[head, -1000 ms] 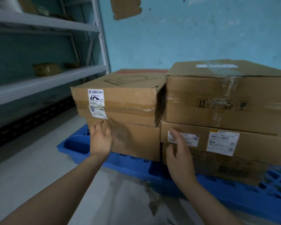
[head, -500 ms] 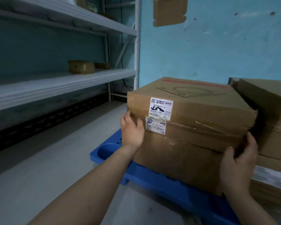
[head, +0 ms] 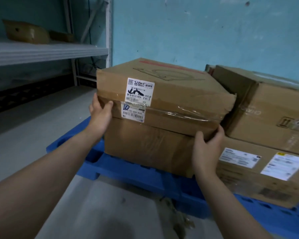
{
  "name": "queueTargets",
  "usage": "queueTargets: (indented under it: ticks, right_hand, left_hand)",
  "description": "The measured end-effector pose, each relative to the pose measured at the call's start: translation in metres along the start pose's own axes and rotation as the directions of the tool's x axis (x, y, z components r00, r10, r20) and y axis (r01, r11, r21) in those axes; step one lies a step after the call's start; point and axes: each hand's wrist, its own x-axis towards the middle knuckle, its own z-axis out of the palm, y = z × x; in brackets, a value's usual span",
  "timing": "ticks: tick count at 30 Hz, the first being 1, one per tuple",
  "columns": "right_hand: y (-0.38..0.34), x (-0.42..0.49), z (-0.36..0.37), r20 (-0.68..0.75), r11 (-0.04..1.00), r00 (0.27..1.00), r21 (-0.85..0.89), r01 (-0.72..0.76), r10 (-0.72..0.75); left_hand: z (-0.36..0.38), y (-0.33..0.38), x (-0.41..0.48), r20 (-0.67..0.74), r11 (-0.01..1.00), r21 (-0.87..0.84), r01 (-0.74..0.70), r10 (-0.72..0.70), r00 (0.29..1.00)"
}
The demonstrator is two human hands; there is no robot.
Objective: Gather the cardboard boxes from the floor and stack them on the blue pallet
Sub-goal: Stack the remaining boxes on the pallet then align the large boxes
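At the middle of the frame, I am holding the top box (head: 162, 94) with both hands. My left hand (head: 100, 114) is gripping its left corner: my thumb is lying on the front and my other fingers are curling round the side. My right hand (head: 207, 147) is gripping its lower right corner, with the thumb pressing on the front and the fingers bending round the edge. This box is lying over a lower box (head: 145, 147), turned a bit so its left corner is sticking out past it. Both are sitting on the blue pallet (head: 121, 171) at the lower middle of the frame. At the right, a big box (head: 269, 114) is sitting on a long box (head: 259, 171), just beside mine. At the upper left, a small box (head: 26, 31) is lying on a gray shelf (head: 50, 52).
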Motion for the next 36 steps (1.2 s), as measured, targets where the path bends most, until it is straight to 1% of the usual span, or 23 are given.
queueTargets:
  ticks: [4, 7, 10, 16, 19, 22, 24, 26, 30, 33, 36]
  right_hand:
    - [0.005, -0.008, -0.001, -0.015, 0.998, 0.999, -0.059, -0.033, 0.032]
    - [0.007, -0.012, -0.001, -0.037, 0.997, 0.999, -0.066, -0.025, 0.023]
    - [0.009, -0.011, -0.004, -0.025, 0.998, 1.0, -0.06, -0.014, 0.012]
    - [0.023, -0.02, -0.009, 0.062, 0.996, 0.998, -0.085, -0.008, 0.013]
    - [0.039, -0.031, -0.006, 0.119, 0.992, 0.992, -0.124, -0.022, 0.036]
    - [0.056, -0.044, -0.003, 0.218, 0.985, 0.974, -0.172, -0.028, 0.066]
    - [0.062, -0.049, -0.003, 0.253, 0.977, 0.965, -0.21, -0.021, 0.075]
    - [0.063, -0.049, -0.003, 0.246, 0.976, 0.967, -0.217, -0.006, 0.06]
    - [0.054, -0.042, -0.001, 0.187, 0.979, 0.979, -0.169, 0.117, -0.085]
    - [0.051, -0.037, 0.006, 0.189, 0.981, 0.98, -0.167, 0.096, -0.063]
    - [0.054, -0.036, 0.009, 0.185, 0.978, 0.981, -0.191, 0.089, -0.053]
  left_hand:
    - [0.009, 0.005, -0.012, -0.029, 1.0, 0.01, -0.029, 0.03, 0.999]
    - [0.013, 0.009, -0.016, -0.014, 1.0, 0.009, 0.002, -0.002, 1.0]
    - [0.012, 0.01, -0.018, -0.004, 1.0, 0.024, 0.015, -0.015, 1.0]
    - [0.019, -0.007, -0.041, 0.032, 0.986, 0.163, -0.024, 0.019, 0.999]
    - [0.033, -0.021, -0.059, 0.091, 0.977, 0.213, 0.016, -0.036, 0.995]
    - [0.043, -0.033, -0.071, 0.171, 0.96, 0.277, 0.039, -0.089, 0.981]
    - [0.045, -0.038, -0.074, 0.193, 0.964, 0.264, 0.042, -0.095, 0.977]
    - [0.045, -0.041, -0.075, 0.179, 0.976, 0.215, 0.037, -0.077, 0.981]
    - [0.044, -0.036, -0.075, 0.052, 0.991, 0.107, -0.074, 0.069, 0.996]
    - [0.05, -0.031, -0.08, 0.07, 0.984, 0.127, -0.123, 0.115, 0.991]
    - [0.056, -0.028, -0.082, 0.088, 0.984, 0.15, -0.099, 0.086, 0.992]
